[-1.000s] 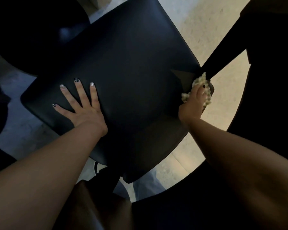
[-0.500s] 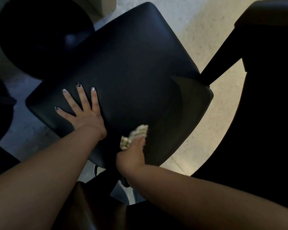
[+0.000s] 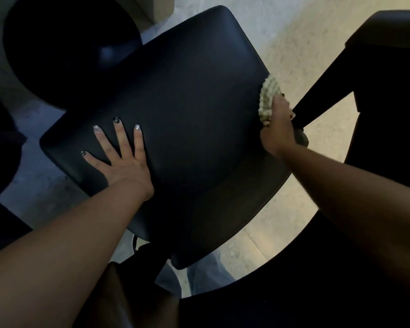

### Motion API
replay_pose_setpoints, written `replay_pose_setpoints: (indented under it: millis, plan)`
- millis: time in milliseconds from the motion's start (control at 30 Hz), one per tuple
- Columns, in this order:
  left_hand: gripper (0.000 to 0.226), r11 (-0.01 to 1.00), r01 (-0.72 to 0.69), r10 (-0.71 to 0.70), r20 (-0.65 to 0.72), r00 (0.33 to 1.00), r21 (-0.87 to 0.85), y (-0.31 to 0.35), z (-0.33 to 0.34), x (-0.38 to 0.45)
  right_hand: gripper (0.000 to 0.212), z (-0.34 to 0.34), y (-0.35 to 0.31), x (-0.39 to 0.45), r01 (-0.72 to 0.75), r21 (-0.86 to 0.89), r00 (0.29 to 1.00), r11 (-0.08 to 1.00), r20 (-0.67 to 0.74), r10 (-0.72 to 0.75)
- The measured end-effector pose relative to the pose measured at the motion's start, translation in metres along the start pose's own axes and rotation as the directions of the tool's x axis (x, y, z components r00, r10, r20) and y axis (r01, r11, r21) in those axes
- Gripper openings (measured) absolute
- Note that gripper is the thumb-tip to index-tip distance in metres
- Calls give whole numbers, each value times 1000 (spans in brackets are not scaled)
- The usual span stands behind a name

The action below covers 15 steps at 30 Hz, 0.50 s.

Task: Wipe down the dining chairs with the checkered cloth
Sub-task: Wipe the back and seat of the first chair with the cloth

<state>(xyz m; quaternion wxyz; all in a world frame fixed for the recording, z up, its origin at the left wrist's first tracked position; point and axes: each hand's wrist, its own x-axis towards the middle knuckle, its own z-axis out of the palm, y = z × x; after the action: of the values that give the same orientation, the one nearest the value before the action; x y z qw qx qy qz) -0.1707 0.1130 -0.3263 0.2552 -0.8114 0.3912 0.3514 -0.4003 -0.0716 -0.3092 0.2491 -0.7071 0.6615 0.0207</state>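
Observation:
A black padded chair seat [image 3: 187, 110] fills the middle of the view. My left hand [image 3: 121, 157] lies flat on its left part with the fingers spread. At the seat's right edge my right hand [image 3: 278, 129] grips the bunched checkered cloth [image 3: 268, 95] and presses it against the seat. The cloth is pale with a green check; only its upper part shows beyond my fingers.
A second dark chair [image 3: 388, 79] stands at the right, one of its legs [image 3: 317, 95] just beyond my right hand. A dark round shape [image 3: 64, 43] sits at the upper left. Pale tiled floor [image 3: 294, 39] shows between them.
My right hand carried the cloth from the seat's right edge to its near edge, then back to the right edge, slightly farther up. My left hand stayed flat on the seat.

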Motion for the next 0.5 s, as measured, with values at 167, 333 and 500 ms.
replay_pose_setpoints:
  millis: [167,333,500]
  plan:
    - [153,1000,15,-15,2,1000,-15,1,1,4,80,49,-5,1,-140,-57,979,989,-161,129]
    - [150,999,7,-7,20,1000,-32,0,0,4,90,79,-28,-62,92,-218,996,972,11,-92]
    - [147,999,3,-2,9,1000,-34,-1,2,5,93,89,-58,-132,249,-76,931,966,292,-217]
